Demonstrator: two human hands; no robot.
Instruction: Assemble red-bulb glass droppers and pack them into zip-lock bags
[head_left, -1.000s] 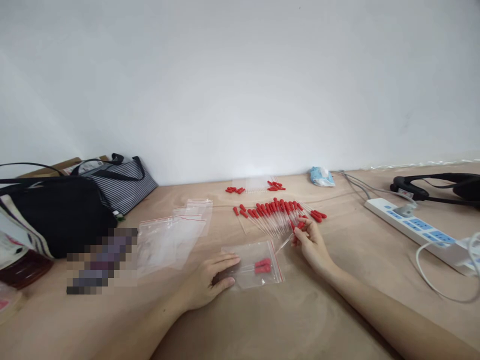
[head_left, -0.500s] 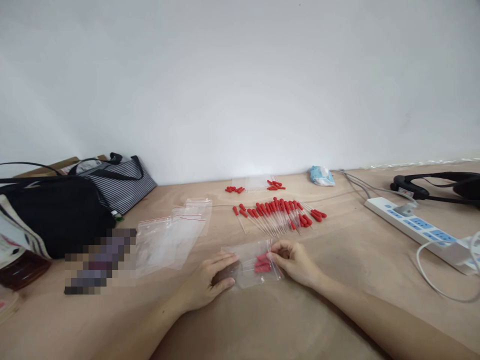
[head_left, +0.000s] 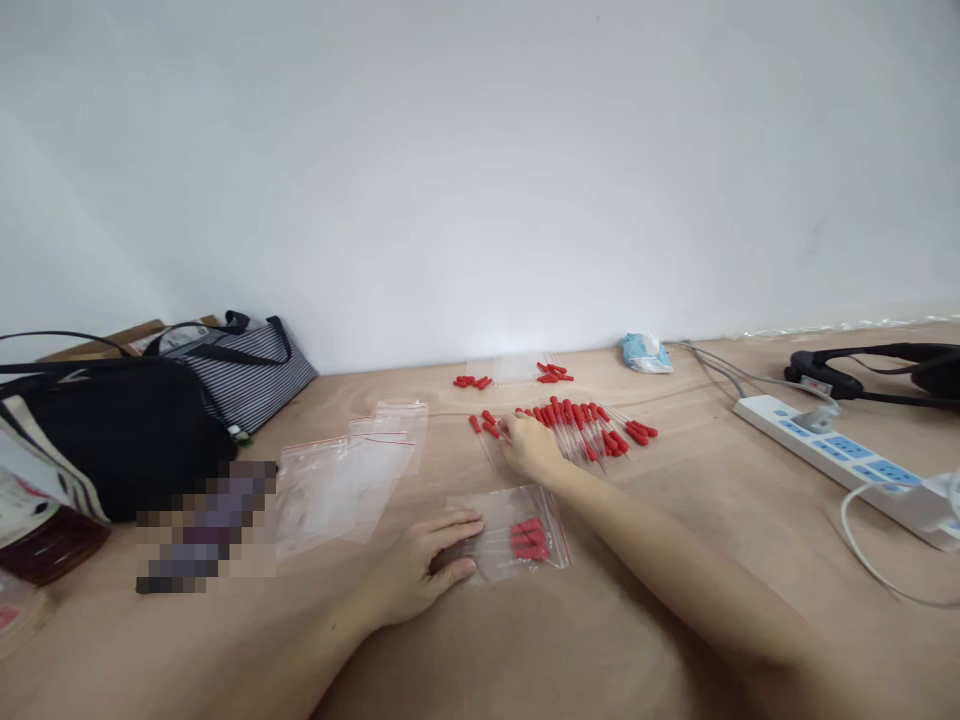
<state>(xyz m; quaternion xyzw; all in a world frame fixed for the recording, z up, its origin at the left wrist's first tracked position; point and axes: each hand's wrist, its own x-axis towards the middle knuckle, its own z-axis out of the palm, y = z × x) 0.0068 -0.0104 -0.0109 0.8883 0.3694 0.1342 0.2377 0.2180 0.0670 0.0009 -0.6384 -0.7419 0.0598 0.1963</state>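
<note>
A small clear zip bag (head_left: 504,534) with a red seal line lies on the wooden table and holds a few red-capped droppers (head_left: 529,539). My left hand (head_left: 426,563) lies flat on the bag's left end, fingers stretched out. My right hand (head_left: 529,447) reaches forward to the left part of a row of clear droppers with red bulbs (head_left: 592,427), its fingers curled over them; what they grip is hidden.
Several empty zip bags (head_left: 345,474) lie to the left. Black and striped bags (head_left: 127,415) stand at the far left. Two small clusters of red droppers (head_left: 511,376) lie near the wall, beside a blue packet (head_left: 644,353). A white power strip (head_left: 847,463) and black headset (head_left: 885,372) sit right.
My right hand left the mouth of the zip bag and moved forward and left to the row of droppers. More red droppers now lie in the bag. My left hand stayed put.
</note>
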